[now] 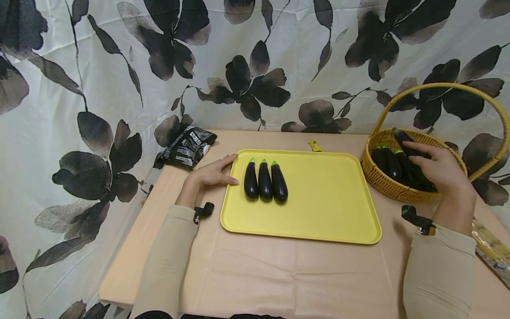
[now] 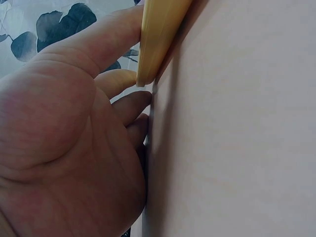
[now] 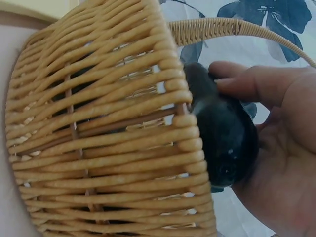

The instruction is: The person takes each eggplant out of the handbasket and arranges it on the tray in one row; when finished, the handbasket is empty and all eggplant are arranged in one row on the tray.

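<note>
Three dark eggplants with green stem ends lie side by side on the left part of a yellow tray. At that tray's left edge rests my left hand, fingers extended; in the left wrist view its thumb touches the tray's side. My right hand reaches over a wicker basket and grips a dark eggplant at the rim, thumb on one side. Several more eggplants lie inside the basket, partly hidden by this hand.
The basket's tall handle arches above the right hand. A black crinkled packet lies at the table's back left corner, and a small yellow wrapper behind the tray. Right of the right forearm is a yellowish package. Floral fabric hangs behind.
</note>
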`<move>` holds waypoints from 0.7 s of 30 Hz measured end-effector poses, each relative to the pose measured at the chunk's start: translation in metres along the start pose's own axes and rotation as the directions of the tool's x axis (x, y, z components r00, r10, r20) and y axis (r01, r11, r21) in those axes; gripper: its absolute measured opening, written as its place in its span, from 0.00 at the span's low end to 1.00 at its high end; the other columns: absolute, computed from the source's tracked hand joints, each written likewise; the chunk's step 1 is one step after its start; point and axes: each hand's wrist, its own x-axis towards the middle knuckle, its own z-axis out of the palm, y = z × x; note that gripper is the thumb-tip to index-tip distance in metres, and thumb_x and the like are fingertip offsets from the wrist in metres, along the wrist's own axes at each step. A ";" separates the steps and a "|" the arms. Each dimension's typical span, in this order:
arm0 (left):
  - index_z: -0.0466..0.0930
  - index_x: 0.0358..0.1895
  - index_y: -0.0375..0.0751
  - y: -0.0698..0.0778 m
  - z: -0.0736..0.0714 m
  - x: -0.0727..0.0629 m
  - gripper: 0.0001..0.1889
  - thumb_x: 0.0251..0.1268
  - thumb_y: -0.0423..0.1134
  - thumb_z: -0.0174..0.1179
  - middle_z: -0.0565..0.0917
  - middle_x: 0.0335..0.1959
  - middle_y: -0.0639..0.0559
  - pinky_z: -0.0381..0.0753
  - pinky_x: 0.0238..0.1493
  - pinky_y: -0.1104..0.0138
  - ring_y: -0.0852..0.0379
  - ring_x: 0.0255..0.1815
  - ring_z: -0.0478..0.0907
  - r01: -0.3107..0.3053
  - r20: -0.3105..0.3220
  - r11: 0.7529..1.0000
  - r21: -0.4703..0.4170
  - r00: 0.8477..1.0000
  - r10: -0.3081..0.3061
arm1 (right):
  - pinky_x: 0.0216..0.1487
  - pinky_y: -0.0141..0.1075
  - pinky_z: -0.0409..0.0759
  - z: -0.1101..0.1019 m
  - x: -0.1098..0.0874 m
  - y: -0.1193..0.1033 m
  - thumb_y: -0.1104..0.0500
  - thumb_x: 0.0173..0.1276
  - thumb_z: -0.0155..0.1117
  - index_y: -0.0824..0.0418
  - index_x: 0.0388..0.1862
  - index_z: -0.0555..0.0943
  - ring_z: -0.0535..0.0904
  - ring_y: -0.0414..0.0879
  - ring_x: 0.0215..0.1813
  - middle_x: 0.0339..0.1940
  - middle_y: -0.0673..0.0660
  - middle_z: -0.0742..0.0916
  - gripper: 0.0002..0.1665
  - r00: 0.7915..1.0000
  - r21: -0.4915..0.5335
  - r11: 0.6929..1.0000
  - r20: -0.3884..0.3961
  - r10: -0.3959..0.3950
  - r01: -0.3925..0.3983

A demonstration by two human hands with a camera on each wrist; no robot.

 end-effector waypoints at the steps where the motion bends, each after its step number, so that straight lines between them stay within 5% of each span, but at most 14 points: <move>1: 0.45 0.87 0.55 0.000 0.000 0.000 0.60 0.57 0.60 0.76 0.43 0.88 0.53 0.34 0.87 0.48 0.48 0.89 0.32 0.000 -0.001 1.000 0.001 1.000 0.000 | 0.17 0.42 0.65 0.000 0.000 -0.001 0.48 0.86 0.43 0.49 0.84 0.62 0.56 0.46 0.16 0.67 0.72 0.70 0.31 1.000 0.011 1.000 -0.001 -0.002 0.002; 5: 0.45 0.87 0.55 0.001 -0.001 0.000 0.60 0.57 0.60 0.76 0.43 0.88 0.52 0.34 0.87 0.49 0.49 0.89 0.32 0.000 -0.003 1.000 0.000 1.000 0.000 | 0.21 0.38 0.68 0.000 0.000 -0.007 0.45 0.85 0.48 0.48 0.83 0.64 0.66 0.45 0.28 0.73 0.70 0.68 0.32 1.000 0.022 0.999 0.004 -0.025 0.025; 9: 0.45 0.87 0.55 0.001 -0.001 -0.001 0.60 0.57 0.59 0.76 0.43 0.88 0.51 0.34 0.87 0.49 0.49 0.89 0.32 0.002 -0.003 1.000 0.001 1.000 -0.002 | 0.22 0.38 0.67 0.001 0.000 -0.016 0.41 0.81 0.56 0.51 0.82 0.67 0.66 0.45 0.26 0.56 0.65 0.76 0.36 0.999 0.027 0.998 -0.008 -0.050 0.051; 12: 0.45 0.87 0.55 0.001 -0.001 0.000 0.60 0.57 0.60 0.76 0.42 0.88 0.52 0.34 0.87 0.49 0.49 0.89 0.32 0.003 -0.002 1.000 0.002 1.000 -0.003 | 0.19 0.42 0.65 0.003 -0.001 -0.023 0.40 0.78 0.61 0.52 0.80 0.70 0.61 0.46 0.22 0.43 0.58 0.71 0.38 0.996 0.032 0.996 -0.026 -0.086 0.086; 21: 0.45 0.87 0.56 0.001 0.000 -0.001 0.60 0.57 0.60 0.76 0.42 0.88 0.53 0.34 0.87 0.49 0.48 0.89 0.32 0.009 -0.002 1.000 0.000 1.000 -0.009 | 0.30 0.31 0.71 0.012 -0.001 -0.046 0.38 0.73 0.66 0.50 0.77 0.73 0.64 0.51 0.45 0.58 0.57 0.72 0.38 0.990 0.035 0.990 -0.023 -0.139 0.139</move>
